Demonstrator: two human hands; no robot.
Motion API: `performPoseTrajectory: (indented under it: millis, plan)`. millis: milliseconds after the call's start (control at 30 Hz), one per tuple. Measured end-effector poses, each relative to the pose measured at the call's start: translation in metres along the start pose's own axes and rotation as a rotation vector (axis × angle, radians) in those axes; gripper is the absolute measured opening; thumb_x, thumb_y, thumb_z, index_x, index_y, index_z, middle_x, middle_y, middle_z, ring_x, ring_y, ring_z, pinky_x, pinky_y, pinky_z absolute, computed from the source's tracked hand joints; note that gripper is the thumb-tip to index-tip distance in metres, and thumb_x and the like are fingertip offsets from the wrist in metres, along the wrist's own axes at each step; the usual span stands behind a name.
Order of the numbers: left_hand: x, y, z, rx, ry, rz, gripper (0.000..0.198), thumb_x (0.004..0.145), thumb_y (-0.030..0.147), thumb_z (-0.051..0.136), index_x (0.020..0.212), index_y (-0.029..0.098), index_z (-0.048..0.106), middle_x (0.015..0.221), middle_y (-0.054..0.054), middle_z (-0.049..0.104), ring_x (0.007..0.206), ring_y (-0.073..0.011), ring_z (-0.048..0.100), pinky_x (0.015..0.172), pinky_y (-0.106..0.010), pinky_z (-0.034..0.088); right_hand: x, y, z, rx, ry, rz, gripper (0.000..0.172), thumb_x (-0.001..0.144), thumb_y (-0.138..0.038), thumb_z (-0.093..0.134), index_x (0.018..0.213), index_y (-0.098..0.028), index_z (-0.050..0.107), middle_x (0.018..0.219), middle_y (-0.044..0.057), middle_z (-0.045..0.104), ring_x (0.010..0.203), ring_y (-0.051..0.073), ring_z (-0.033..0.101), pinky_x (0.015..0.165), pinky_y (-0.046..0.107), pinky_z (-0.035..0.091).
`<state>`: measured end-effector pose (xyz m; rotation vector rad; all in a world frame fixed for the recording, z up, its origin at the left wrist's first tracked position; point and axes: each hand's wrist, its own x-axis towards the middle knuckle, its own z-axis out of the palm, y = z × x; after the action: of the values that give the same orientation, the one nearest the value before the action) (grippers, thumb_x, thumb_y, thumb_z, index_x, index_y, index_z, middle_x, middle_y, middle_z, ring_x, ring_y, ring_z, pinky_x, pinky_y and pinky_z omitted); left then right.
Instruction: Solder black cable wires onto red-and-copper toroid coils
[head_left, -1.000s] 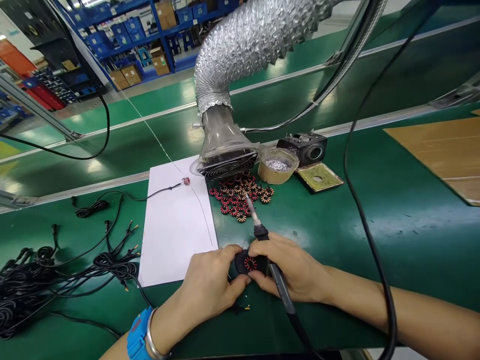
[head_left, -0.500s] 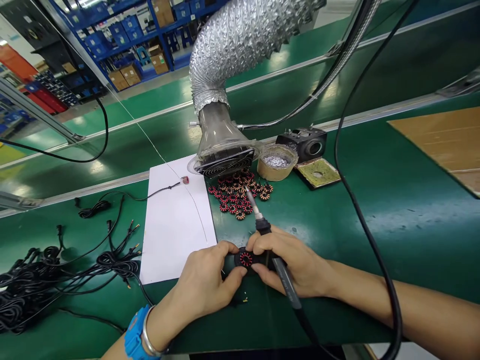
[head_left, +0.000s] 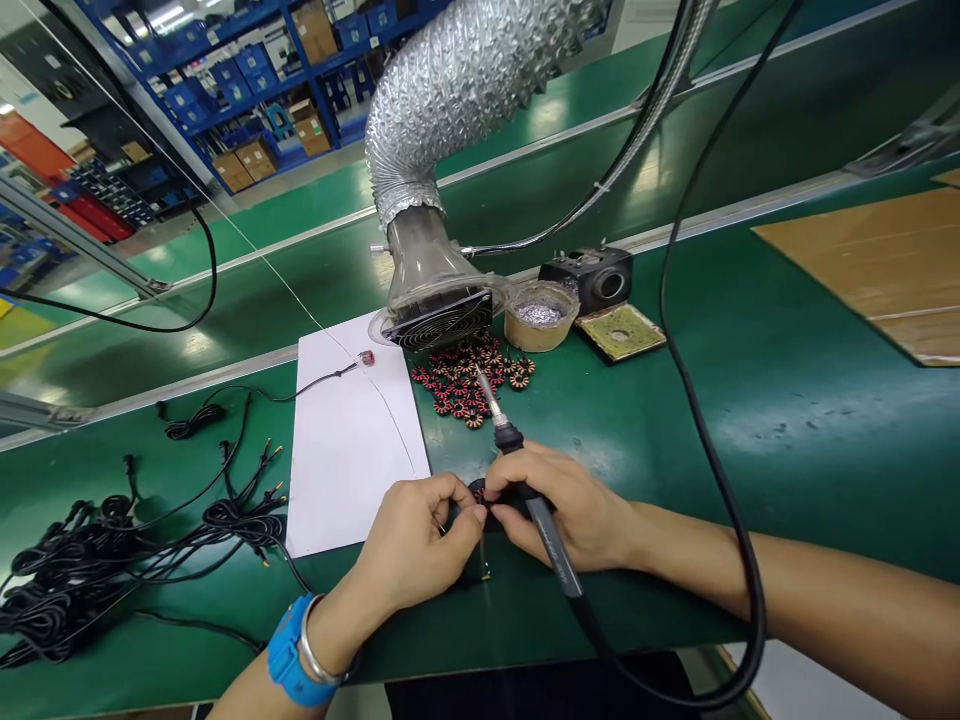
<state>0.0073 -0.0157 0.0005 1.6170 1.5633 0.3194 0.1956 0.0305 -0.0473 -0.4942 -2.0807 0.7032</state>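
My right hand is wrapped round a soldering iron, its tip pointing up and away toward a pile of small stators with red and copper-coloured windings. The thumb and index finger of that hand also reach to a small red-wound stator in a black round surround. My left hand pinches at the near left side of this stator, and the fingertips of both hands cover much of it. Solder wire hangs down across a white sheet, ending close to my left hand.
A fume extractor hood hangs over the pile. Behind it stand a tub of silvery material, a black iron stand and a yellow sponge tray. Black cables lie left, cardboard right. The iron's cord loops at right.
My fingers have closed in over the stator, so less of it shows. The iron stays in my right hand. The whole view has shifted slightly.
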Motion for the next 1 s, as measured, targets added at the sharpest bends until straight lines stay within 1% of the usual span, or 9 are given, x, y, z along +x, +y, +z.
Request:
performPoseTrajectory:
  millis: [100,200,300,400,467,533,667,800,1000]
  plan:
    - [0.000,-0.001,-0.001,0.002,0.017,0.016,0.017,0.085,0.030,0.053,0.076,0.019,0.062,0.050,0.008,0.031,0.047,-0.0086,0.029,0.046,-0.022,0.022,0.001,0.000,0.000,0.017,0.025,-0.024,0.022,0.081,-0.008,0.052,0.099,-0.020,0.051,0.080,0.001,0.061,0.067,0.015,0.054,0.064,0.027,0.046]
    - [0.001,-0.001,-0.001,0.008,0.016,0.012,0.016,0.085,0.029,0.053,0.077,0.018,0.062,0.050,0.008,0.030,0.047,-0.0086,0.029,0.046,-0.022,0.022,0.003,0.001,0.001,0.020,0.058,-0.052,0.020,0.082,-0.006,0.052,0.097,-0.019,0.052,0.077,0.001,0.060,0.065,0.014,0.051,0.063,0.026,0.045]
    - [0.001,-0.001,0.000,0.012,0.020,0.007,0.015,0.085,0.028,0.052,0.078,0.018,0.063,0.050,0.009,0.029,0.047,-0.0086,0.029,0.047,-0.022,0.022,0.003,0.003,0.000,0.031,0.076,-0.031,0.022,0.080,-0.005,0.053,0.097,-0.019,0.053,0.076,0.001,0.060,0.067,0.014,0.050,0.064,0.025,0.044]
    - [0.001,-0.003,0.002,-0.009,0.026,0.001,0.021,0.087,0.035,0.052,0.078,0.018,0.062,0.052,0.008,0.031,0.048,-0.0086,0.029,0.047,-0.022,0.022,0.003,0.006,-0.001,0.032,0.084,-0.014,0.024,0.079,-0.005,0.054,0.099,-0.018,0.053,0.077,0.001,0.060,0.068,0.015,0.050,0.064,0.026,0.043]
    - [0.002,-0.004,0.004,-0.033,0.036,-0.010,0.029,0.089,0.043,0.051,0.077,0.018,0.060,0.053,0.008,0.032,0.048,-0.0087,0.028,0.046,-0.022,0.020,0.004,0.007,-0.002,-0.002,0.083,-0.048,0.025,0.079,-0.005,0.052,0.100,-0.018,0.053,0.076,0.001,0.059,0.067,0.015,0.048,0.063,0.028,0.042]
    - [0.005,-0.005,0.006,-0.054,0.052,-0.017,0.033,0.089,0.047,0.050,0.074,0.018,0.057,0.054,0.007,0.033,0.049,-0.0088,0.028,0.046,-0.023,0.020,0.005,0.007,-0.002,-0.074,0.072,-0.103,0.026,0.078,-0.005,0.051,0.101,-0.018,0.054,0.073,0.001,0.058,0.065,0.016,0.044,0.062,0.029,0.040]
    - [0.011,-0.005,0.006,-0.075,0.074,-0.008,0.035,0.091,0.044,0.047,0.068,0.018,0.051,0.053,0.007,0.034,0.049,-0.0088,0.028,0.047,-0.023,0.020,0.005,0.005,-0.003,-0.195,0.033,-0.149,0.029,0.076,-0.006,0.051,0.103,-0.018,0.055,0.070,0.002,0.055,0.064,0.018,0.040,0.059,0.030,0.037]
    - [0.014,-0.002,0.004,-0.075,0.078,0.006,0.036,0.091,0.042,0.046,0.064,0.018,0.047,0.053,0.007,0.034,0.051,-0.0089,0.029,0.047,-0.022,0.022,0.005,0.005,-0.002,-0.138,0.038,-0.132,0.036,0.073,-0.002,0.049,0.106,-0.016,0.054,0.077,0.003,0.059,0.065,0.017,0.043,0.062,0.030,0.040]
    - [0.013,-0.002,0.007,-0.081,0.076,-0.014,0.038,0.090,0.049,0.049,0.067,0.018,0.049,0.051,0.008,0.032,0.049,-0.0087,0.027,0.046,-0.022,0.019,0.005,0.005,-0.002,-0.087,0.044,-0.083,0.033,0.077,-0.004,0.051,0.108,-0.015,0.054,0.077,0.004,0.059,0.069,0.018,0.047,0.062,0.030,0.043]
